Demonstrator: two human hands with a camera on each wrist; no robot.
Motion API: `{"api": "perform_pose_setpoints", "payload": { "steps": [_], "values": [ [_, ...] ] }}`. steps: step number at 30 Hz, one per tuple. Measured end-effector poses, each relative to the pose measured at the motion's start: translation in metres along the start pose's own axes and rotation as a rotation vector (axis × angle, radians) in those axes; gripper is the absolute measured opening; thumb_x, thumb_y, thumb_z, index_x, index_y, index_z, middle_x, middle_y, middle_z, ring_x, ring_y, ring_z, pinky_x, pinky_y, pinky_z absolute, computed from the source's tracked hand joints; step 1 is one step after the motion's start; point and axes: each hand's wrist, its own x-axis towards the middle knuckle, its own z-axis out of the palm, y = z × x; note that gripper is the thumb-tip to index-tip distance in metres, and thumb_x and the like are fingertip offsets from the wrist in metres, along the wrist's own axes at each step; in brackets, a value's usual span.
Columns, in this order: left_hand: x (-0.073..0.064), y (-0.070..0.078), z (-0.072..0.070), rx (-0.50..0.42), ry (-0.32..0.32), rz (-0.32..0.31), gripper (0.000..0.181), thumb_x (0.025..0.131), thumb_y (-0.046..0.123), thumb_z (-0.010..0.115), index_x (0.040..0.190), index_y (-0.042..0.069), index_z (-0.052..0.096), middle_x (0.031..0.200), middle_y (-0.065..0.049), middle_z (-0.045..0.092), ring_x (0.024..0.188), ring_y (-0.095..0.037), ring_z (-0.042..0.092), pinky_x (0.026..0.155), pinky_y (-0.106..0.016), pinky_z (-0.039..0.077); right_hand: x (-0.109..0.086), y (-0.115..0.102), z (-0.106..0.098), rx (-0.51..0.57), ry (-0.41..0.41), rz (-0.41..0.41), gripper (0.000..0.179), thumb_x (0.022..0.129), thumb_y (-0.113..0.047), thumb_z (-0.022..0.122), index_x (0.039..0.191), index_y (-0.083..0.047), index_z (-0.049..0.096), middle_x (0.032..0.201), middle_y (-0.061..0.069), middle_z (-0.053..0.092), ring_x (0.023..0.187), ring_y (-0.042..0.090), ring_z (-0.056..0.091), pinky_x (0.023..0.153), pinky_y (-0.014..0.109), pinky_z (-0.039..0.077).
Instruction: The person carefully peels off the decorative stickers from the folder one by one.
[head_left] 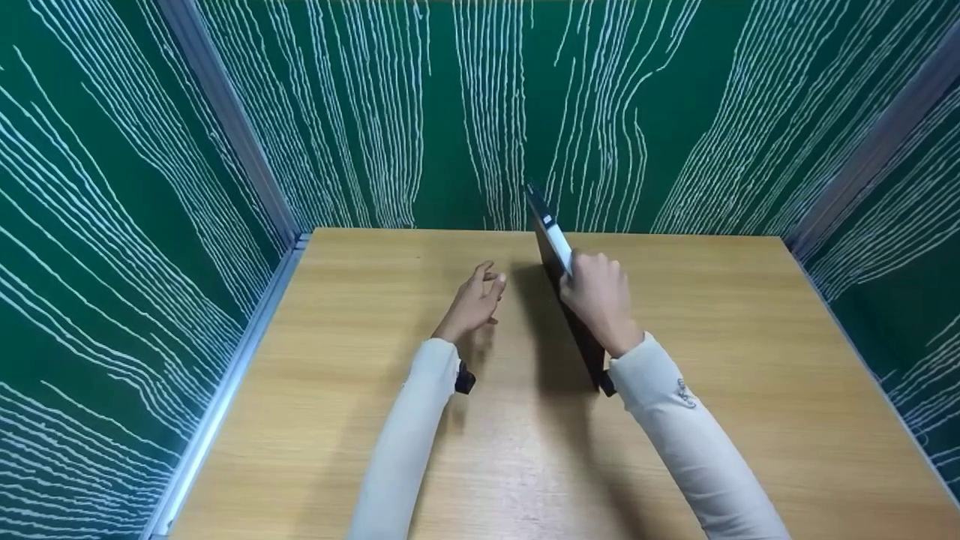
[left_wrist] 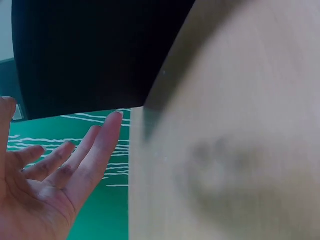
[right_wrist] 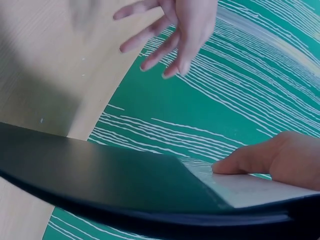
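A thin, flat black panel (head_left: 551, 262) with a pale strip (head_left: 558, 245) along its top stands on edge, tilted, right of the table's middle; its exact kind is unclear. My right hand (head_left: 600, 296) grips it by the top edge, and in the right wrist view the thumb (right_wrist: 245, 161) presses on the pale strip (right_wrist: 250, 190). To the left, apart from the panel, my left hand (head_left: 474, 300) hovers with fingers spread and loosely bent. In the left wrist view its palm (left_wrist: 55, 192) faces the panel's dark side (left_wrist: 95, 55), holding nothing.
The light wooden table (head_left: 337, 375) carries shadows of the panel and arms. Green walls (head_left: 682, 150) with white wavy lines enclose its back and sides, with metal posts (head_left: 232, 120) at the corners. A dark wrist device (head_left: 465, 379) sits at the left cuff.
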Motion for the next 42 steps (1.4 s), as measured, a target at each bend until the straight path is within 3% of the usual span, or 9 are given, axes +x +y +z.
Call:
{"api": "perform_pose_setpoints", "payload": {
  "steps": [14,18,25,31,38,42],
  "values": [
    [0.017,0.059,-0.008,0.015,-0.053,-0.044,0.072,0.101,0.060,0.039,0.159,0.024,0.018,0.155,-0.006,0.044,0.118,-0.027,0.064,0.073,-0.034,0.061,-0.005,-0.016,0.002,0.004,-0.027,0.015,0.019,0.093,-0.004,0.058,0.104,0.009,0.066,0.076,0.021,0.065,0.061,0.032,0.065,0.056,0.042,0.058],
    [0.021,0.070,-0.013,0.017,-0.079,-0.054,0.074,0.100,0.062,0.039,0.159,0.024,0.016,0.155,-0.006,0.045,0.111,-0.024,0.067,0.081,-0.039,0.060,-0.004,-0.020,0.001,0.001,-0.034,0.010,0.021,0.095,-0.005,0.058,0.107,0.010,0.066,0.078,0.022,0.066,0.063,0.033,0.066,0.057,0.042,0.059],
    [0.027,0.097,-0.011,-0.021,-0.102,-0.089,0.074,0.099,0.063,0.039,0.159,0.029,0.014,0.157,-0.003,0.042,0.123,-0.027,0.063,0.095,-0.043,0.056,-0.003,-0.023,0.000,-0.050,0.021,-0.010,0.021,0.094,-0.006,0.057,0.103,0.011,0.066,0.074,0.021,0.065,0.059,0.032,0.063,0.056,0.043,0.058],
    [0.029,0.111,-0.006,0.020,-0.082,-0.099,0.076,0.098,0.064,0.040,0.160,0.030,0.011,0.151,-0.004,0.048,0.125,-0.023,0.061,0.109,-0.046,0.046,-0.003,-0.026,-0.002,-0.031,0.016,-0.010,0.023,0.096,-0.010,0.060,0.106,0.010,0.066,0.073,0.019,0.064,0.059,0.030,0.064,0.055,0.039,0.058],
    [0.030,0.118,0.000,0.039,-0.095,-0.093,0.074,0.100,0.060,0.042,0.159,0.024,0.015,0.118,-0.007,0.060,0.108,-0.024,0.061,0.092,-0.039,0.052,-0.005,-0.028,-0.002,-0.033,0.019,-0.005,0.021,0.096,-0.008,0.057,0.104,0.010,0.066,0.067,0.017,0.061,0.055,0.028,0.061,0.052,0.035,0.055],
    [0.028,0.119,0.003,0.043,-0.108,-0.113,0.075,0.100,0.061,0.043,0.158,0.023,0.016,0.116,-0.006,0.059,0.105,-0.023,0.061,0.090,-0.038,0.053,-0.006,-0.030,-0.001,-0.034,0.029,0.000,0.022,0.097,-0.011,0.058,0.101,0.009,0.067,0.066,0.016,0.060,0.055,0.029,0.062,0.053,0.036,0.055]
  ]
}}
